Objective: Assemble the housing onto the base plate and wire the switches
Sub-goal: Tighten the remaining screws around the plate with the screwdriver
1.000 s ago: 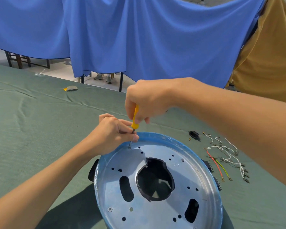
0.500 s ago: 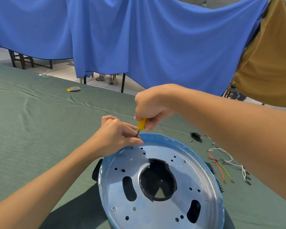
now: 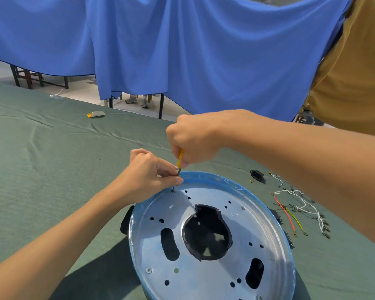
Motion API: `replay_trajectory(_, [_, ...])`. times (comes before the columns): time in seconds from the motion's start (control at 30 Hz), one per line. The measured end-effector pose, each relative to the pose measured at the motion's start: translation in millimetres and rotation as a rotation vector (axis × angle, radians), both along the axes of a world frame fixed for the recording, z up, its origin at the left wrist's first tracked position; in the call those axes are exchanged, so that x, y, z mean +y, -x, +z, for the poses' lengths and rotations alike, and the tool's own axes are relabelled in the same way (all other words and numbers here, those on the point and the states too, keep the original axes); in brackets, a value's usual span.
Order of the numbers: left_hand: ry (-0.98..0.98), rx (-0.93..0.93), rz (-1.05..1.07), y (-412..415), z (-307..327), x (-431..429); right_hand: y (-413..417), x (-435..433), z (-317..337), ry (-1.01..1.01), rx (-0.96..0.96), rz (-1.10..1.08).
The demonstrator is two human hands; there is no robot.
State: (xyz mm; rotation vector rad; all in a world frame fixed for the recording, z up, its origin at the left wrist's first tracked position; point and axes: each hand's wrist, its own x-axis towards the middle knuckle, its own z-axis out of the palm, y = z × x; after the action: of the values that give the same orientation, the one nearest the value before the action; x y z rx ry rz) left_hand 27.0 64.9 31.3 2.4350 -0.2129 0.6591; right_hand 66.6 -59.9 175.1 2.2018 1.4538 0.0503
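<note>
Blue curtains (image 3: 182, 50) hang behind a green-clothed worktop (image 3: 41, 159). Nearest the camera sits the round metal base plate (image 3: 258, 245), with loose switch wires (image 3: 299, 204) lying untouched to its right. The right hand (image 3: 193, 139) has its grip clenched round a yellow-handled screwdriver (image 3: 180, 158). The left hand (image 3: 147, 176) pinches the shaft, steadying the tip on a screw (image 3: 173, 190) at the plate's far rim. This looks like the fastening step, with wiring not yet begun. Next calls for downward pressure and turning, with the shaft kept upright.
</note>
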Motion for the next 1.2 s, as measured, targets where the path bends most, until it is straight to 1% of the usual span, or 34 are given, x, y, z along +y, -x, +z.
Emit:
replay_trajectory(0.2, [0.054, -0.013, 0.036, -1, 2, -5, 6, 11, -2, 0.059, -0.011, -0.008])
replay_trajectory(0.33, [0.108, 0.018, 0.002, 3, 5, -5, 16, 24, -3, 0.103, -0.054, -0.082])
replay_trajectory(0.5, [0.224, 0.076, -0.050, 7, 6, -4, 23, 40, -7, 0.200, 0.013, -0.226])
replay_trajectory(0.83, [0.073, 0.015, -0.029, 0, -1, -1, 9, 45, 0, 0.149, 0.196, -0.553])
replay_trajectory(0.97, [0.055, 0.040, -0.032, 2, 4, -5, 2, 35, -1, 0.052, 0.329, -0.701])
replay_trajectory(1.03, [0.025, 0.041, -0.029, 2, 4, -6, 3, 31, -2, 0.012, 0.351, -0.705])
replay_trajectory(1.13, [0.021, 0.035, -0.028, 2, 4, -4, 9, 32, 0, 0.040, 0.289, -0.645])
replay_trajectory(1.2, [0.036, 0.027, -0.041, 2, 3, -3, 14, 32, 0, 0.068, 0.230, -0.556])
